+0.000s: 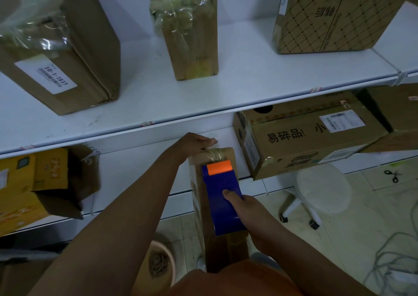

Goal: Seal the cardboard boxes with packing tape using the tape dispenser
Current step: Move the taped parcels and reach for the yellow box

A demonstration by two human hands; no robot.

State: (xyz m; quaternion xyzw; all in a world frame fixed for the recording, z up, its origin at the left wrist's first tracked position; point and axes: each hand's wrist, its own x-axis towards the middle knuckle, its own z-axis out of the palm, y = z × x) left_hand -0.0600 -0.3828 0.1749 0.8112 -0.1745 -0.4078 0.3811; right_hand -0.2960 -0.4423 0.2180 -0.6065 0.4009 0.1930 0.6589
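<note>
A: What are the hands on?
B: The right hand [246,214] grips a blue tape dispenser [222,201] with an orange front, thumb flat on its top. It lies on the upper face of a narrow cardboard box [222,248]. The left hand [192,145] presses its fingers over the box's far end, onto glossy clear tape [214,154].
A: Any writing nearby?
B: Right of the hands, a brown carton [300,137] on the lower shelf reads "易碎品!" and carries a white shipping label. Up left, a box [56,46] on the white upper shelf [226,92] has a label "10-1-1937".
A: And further out?
B: A film-wrapped box [187,28] above the hands, a lattice-printed one [334,12] upper right, a yellow carton [34,182] left, a round white stool [321,189] and scissors [392,175] right.
</note>
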